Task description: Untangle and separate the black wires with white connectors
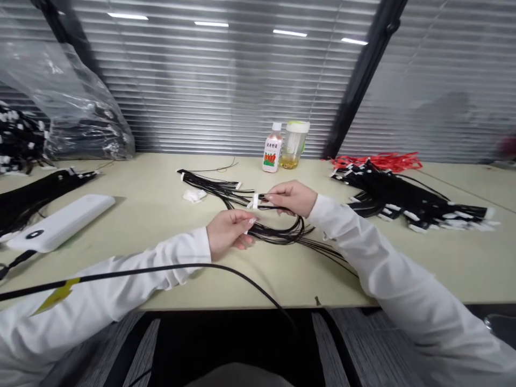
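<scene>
A bundle of thin black cables (282,234) lies looped on the table in front of me, its strands fanning to the upper left and lower right. My right hand (293,198) pinches cables of this bundle beside a white tag (255,201). Closer to me, my left hand (231,231) has its thumb and fingers pressed together at the left end of the loop, where a bit of white shows. The exact piece between those fingers is mostly hidden. More black strands (209,185) with small white ends stretch beyond my hands, next to a crumpled white scrap (194,195).
A pink-labelled bottle (272,148) and a lidded cup (295,145) stand at the back. On the right lie black cable bundles (411,196) and red strips (379,160). Leftward are a white power bank (62,223), more cables (40,196) and a plastic bag (86,123). A black cord (161,270) crosses my left sleeve.
</scene>
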Tool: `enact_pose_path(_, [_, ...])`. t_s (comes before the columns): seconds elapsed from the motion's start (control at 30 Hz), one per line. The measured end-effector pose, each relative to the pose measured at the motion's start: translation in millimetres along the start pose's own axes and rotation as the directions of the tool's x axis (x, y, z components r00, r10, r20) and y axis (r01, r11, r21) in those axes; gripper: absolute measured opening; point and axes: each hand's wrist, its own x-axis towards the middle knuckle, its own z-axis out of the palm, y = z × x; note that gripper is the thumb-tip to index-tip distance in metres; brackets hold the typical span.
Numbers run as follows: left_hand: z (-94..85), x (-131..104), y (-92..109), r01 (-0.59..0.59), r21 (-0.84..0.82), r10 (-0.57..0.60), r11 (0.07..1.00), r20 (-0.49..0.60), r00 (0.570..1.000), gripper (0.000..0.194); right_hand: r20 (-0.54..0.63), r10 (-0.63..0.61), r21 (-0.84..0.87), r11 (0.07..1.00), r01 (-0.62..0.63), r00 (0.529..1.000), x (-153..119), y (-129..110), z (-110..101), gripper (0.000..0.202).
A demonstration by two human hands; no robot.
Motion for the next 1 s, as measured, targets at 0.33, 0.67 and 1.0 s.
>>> enact_pose_path(0.33, [-0.9, 4, -3, 0.053, -0.004, -0.053, 0.999, -0.041, 0.998, 0.037, -0.048, -0.065, -0.113, 0.992, 0.059, 0.997, 1, 18, 30, 0.030])
enact_pose_path(0.67, [-1.3, 5, -3, -0.081, 0.012, 0.082, 0.997, -0.123, 0.989, 0.037, -0.369, -0.469, -0.563, 0.800, 0.209, 0.802, -7, 1, 20, 0.023])
enact_pose_path(1.0, [-17.6, 8, 12, -0.421, -0.109, 0.370, 0.900, -0.317, 0.873, 0.032, -0.279, -0.261, -0.155, 0.962, 0.225, 0.924, -29, -26, 1, 0.031])
